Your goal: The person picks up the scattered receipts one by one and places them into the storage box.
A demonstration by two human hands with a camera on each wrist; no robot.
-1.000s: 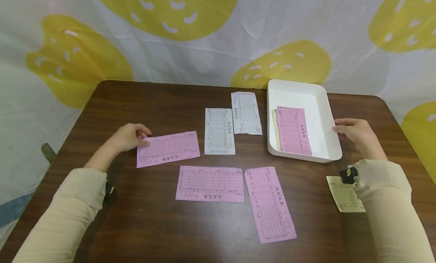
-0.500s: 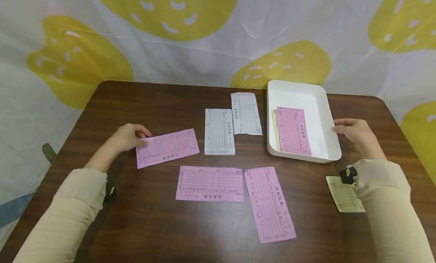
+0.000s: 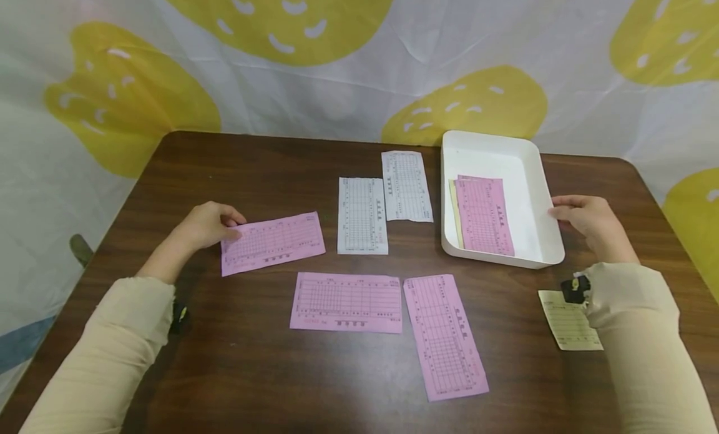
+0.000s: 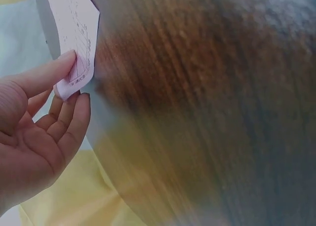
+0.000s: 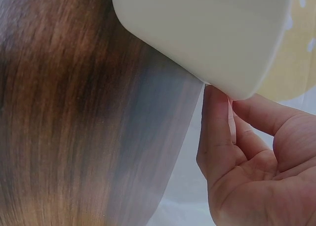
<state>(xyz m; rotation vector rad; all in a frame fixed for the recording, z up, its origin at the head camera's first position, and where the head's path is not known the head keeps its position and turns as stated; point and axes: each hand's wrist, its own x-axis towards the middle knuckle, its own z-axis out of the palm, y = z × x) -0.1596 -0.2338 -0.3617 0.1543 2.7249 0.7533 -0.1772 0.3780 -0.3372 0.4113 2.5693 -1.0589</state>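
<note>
My left hand [image 3: 209,226] pinches the left end of a pink printed form slip [image 3: 281,239], thumb on top and fingers beneath in the left wrist view. The slip's far end tilts up a little. At the right, my right hand [image 3: 590,221] holds the right side of a white tray [image 3: 522,178], thumb and index fingertips together at its edge. The right wrist view shows the tray's outer wall [image 5: 207,33] right above these fingertips. Inside the tray lie pink slips [image 3: 483,215], stacked over a yellow one [image 3: 455,217] that shows only as a strip.
Two white slips [image 3: 362,215] lie left of the tray. Nearer the front are a pink slip lying crosswise [image 3: 346,303] and another set lengthwise [image 3: 446,337]. A yellow slip [image 3: 570,325] is partly under the right sleeve in view. A patterned curtain [image 3: 331,103] hangs behind the brown table.
The pink slip in my left hand has shifted slightly left, and its far end has risen a little. My right hand and the tray stay in place.
</note>
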